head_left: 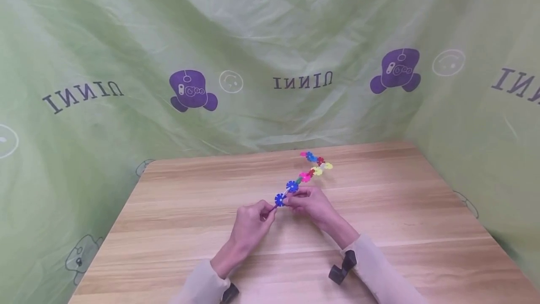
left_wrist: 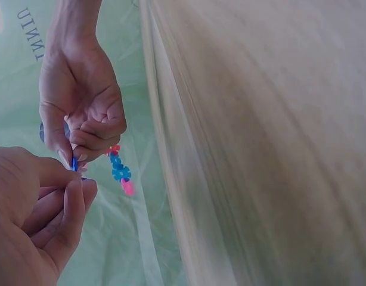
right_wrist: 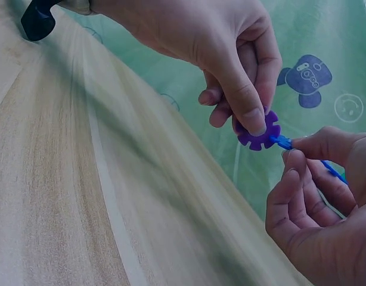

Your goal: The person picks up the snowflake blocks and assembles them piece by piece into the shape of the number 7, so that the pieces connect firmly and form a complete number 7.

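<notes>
My left hand (head_left: 253,222) pinches a purple notched disc (right_wrist: 259,134) between thumb and fingers. The disc's edge meets a blue notched disc (head_left: 280,200) at the near end of a chain. With thumb and fingertips, my right hand (head_left: 310,203) pinches that blue disc, seen nearly edge-on in the right wrist view. Beyond it the chain of interlocked discs (head_left: 305,177) runs away over the table in blue, white, green, pink, red and yellow, then bends back left to a pink end. In the left wrist view, fingers hide most of the joint, while light blue discs (left_wrist: 120,173) show behind.
The wood-grain table (head_left: 190,191) spreads under both hands. Green printed cloth (head_left: 253,121) hangs behind it and at both sides. Black wrist mounts (head_left: 342,268) sit at the sleeve cuffs.
</notes>
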Demonstrator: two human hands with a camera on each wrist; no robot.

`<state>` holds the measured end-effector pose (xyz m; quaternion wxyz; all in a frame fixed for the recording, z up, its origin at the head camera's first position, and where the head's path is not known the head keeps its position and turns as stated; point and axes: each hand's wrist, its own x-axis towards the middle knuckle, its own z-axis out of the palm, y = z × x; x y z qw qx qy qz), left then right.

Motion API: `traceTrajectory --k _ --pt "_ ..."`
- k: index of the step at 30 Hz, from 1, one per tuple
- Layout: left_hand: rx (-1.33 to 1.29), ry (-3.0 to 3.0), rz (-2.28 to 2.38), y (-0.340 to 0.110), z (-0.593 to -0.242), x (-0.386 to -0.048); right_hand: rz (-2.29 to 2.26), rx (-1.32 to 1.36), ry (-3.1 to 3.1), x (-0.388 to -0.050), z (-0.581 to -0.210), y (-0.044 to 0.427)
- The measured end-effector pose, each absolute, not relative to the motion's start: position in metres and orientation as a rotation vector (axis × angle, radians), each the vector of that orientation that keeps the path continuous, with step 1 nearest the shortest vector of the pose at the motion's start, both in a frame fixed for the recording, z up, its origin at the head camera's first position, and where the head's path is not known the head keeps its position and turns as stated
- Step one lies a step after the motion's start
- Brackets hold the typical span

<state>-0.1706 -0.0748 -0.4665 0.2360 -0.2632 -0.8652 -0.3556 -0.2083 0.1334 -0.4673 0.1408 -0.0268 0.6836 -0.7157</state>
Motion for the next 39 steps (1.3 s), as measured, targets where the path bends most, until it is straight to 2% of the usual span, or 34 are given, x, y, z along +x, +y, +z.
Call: traceTrajectory --k 22,31,39 --pt "-0.781 -2.227 -0.974 -0.078 -0.464 -0.173 -2.096 -0.16 1.851 -0.21 -0.465 0.134" --pt "-0.784 -2.145 -0.986 -0.076 -0.459 -0.175 -2.126 -0.062 1.762 -0.219 -0.458 0.144" --pt "-0.779 -2.119 -0.992 -0.074 -0.457 -0.178 -2.33 0.065 1.566 -0.225 -0.454 0.154"
